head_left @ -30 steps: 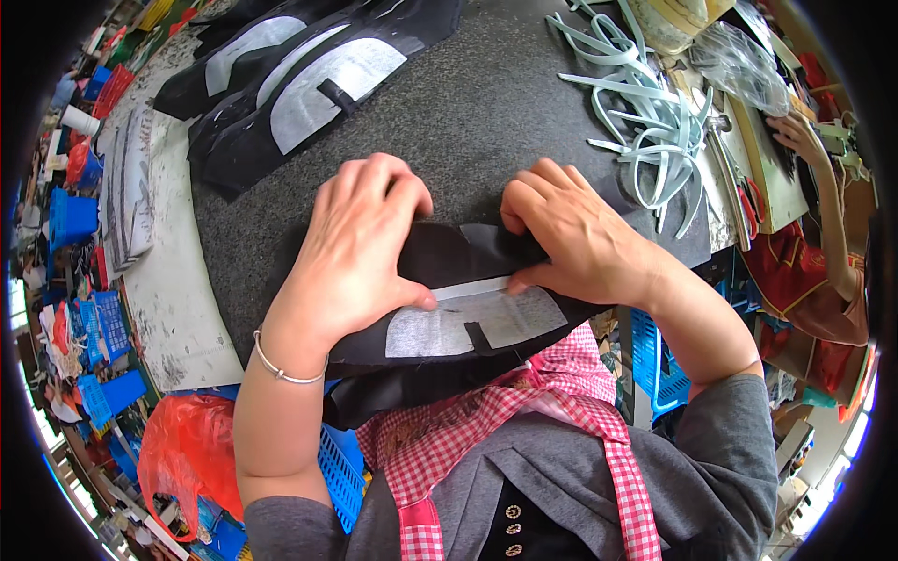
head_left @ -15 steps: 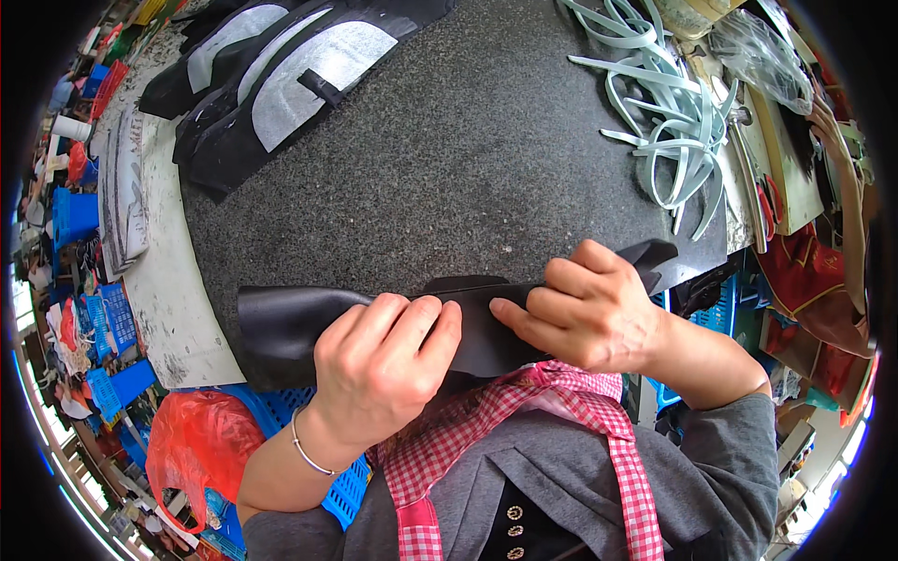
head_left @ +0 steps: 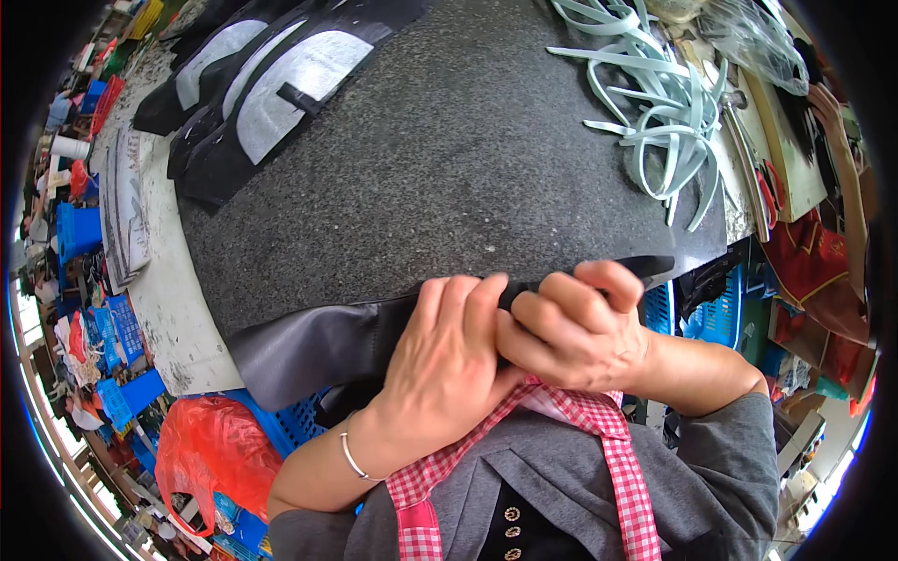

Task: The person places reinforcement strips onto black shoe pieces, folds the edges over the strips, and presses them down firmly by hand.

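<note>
A long piece of black leather-like material (head_left: 304, 351) lies across the front edge of the dark table mat, with a seam line showing near its middle. Its left end hangs over the edge, and a narrow end sticks out past my right hand. My left hand (head_left: 447, 365) is closed over the middle of the piece, fingers close together. Right against it, my right hand (head_left: 580, 327) has its fingers curled in on the same piece. The part under both hands is hidden.
Black pieces with silvery-white half-round patches (head_left: 309, 89) lie at the far left of the dark mat (head_left: 421, 178). Pale blue straps (head_left: 669, 122) are tangled at the far right. Below the left edge are a red plastic bag (head_left: 215, 453) and a blue basket (head_left: 299, 421).
My left hand has slid right along the black piece until it meets my right hand. The piece's left end has swung down, nearer to me. My right hand has barely moved.
</note>
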The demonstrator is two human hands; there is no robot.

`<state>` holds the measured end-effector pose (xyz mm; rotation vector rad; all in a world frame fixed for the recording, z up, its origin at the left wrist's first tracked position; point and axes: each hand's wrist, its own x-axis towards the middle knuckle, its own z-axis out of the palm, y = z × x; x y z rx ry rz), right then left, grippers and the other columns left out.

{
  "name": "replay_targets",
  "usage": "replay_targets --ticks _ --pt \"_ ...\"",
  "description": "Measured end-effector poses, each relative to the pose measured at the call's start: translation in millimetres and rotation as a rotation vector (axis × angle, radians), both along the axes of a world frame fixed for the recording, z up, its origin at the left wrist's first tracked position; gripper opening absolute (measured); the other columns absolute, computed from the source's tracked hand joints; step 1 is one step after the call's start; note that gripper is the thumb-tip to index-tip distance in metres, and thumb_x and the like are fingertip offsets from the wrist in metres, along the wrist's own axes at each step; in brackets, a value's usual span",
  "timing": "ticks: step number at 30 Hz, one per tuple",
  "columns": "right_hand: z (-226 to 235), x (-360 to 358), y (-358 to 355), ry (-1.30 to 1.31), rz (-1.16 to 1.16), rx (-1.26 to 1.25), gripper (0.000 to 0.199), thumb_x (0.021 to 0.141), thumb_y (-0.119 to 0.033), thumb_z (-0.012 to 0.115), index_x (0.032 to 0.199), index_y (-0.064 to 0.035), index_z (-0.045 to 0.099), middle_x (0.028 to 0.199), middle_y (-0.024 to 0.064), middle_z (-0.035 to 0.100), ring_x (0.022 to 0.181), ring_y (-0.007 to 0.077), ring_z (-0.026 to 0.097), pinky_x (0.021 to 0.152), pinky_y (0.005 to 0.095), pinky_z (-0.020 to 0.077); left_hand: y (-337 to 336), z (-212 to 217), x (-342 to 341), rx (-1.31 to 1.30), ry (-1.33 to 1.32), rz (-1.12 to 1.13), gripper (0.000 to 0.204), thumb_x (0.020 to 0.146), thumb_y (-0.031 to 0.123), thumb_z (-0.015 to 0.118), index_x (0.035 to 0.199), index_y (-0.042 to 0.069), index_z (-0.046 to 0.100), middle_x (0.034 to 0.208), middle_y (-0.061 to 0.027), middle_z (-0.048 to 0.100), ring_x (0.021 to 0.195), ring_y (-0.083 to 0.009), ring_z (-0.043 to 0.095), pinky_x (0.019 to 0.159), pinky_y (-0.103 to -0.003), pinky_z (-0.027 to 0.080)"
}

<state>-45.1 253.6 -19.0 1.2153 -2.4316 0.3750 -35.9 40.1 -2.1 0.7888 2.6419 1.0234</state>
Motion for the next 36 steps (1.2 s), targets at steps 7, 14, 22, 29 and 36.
replay_targets --ticks 7,14,22,29,36 --pt "-31 -18 48 0.074 -0.289 -0.386 0.062 0.083 -0.028 0.084 0.142 -0.0244 0.066 0.131 0.0056 0.067 0.137 0.035 0.059 0.124 0.0596 0.0306 7 -7 -10 -0.031 0.062 -0.133 0.062 0.086 -0.003 0.067 0.148 -0.005 0.065 0.119 -0.014 0.062 0.108 -0.0318 0.06 0.098 -0.043 0.054" --pt "-27 -31 86 -0.12 -0.083 -0.14 0.048 0.075 -0.034 0.078 0.121 -0.022 0.074 0.121 0.001 0.066 0.115 0.0249 0.059 0.101 0.047 0.0396 15 1 -6 -0.229 0.161 -0.226 0.057 0.096 0.012 0.062 0.152 0.006 0.068 0.122 -0.0055 0.063 0.111 -0.0238 0.058 0.095 -0.038 0.055" --pt "-11 -26 107 -0.014 0.113 0.114 0.044 0.069 -0.035 0.073 0.109 -0.022 0.084 0.125 -0.0117 0.071 0.112 0.0135 0.058 0.089 0.0346 0.0408 31 15 -14 -0.385 0.051 -0.257 0.082 0.082 0.041 0.089 0.158 0.02 0.064 0.112 -0.0043 0.058 0.104 -0.025 0.057 0.091 -0.041 0.048" --pt "-4 7 117 -0.177 -0.12 0.244 0.071 0.065 -0.033 0.074 0.135 -0.025 0.082 0.141 -0.0151 0.071 0.112 0.0156 0.06 0.095 0.0381 0.0413 -11 13 -16 -0.36 0.134 -0.312 0.081 0.077 0.031 0.09 0.153 0.024 0.067 0.113 -0.0046 0.061 0.105 -0.0264 0.062 0.091 -0.044 0.051" --pt "47 -20 84 -0.213 -0.202 0.079 0.045 0.071 -0.028 0.075 0.109 -0.0075 0.086 0.119 0.0034 0.082 0.115 0.0252 0.068 0.101 0.0433 0.048 -78 12 6 -0.239 0.376 -0.216 0.043 0.078 0.006 0.075 0.119 0.01 0.085 0.115 -0.0064 0.083 0.107 -0.0226 0.078 0.084 -0.039 0.058"
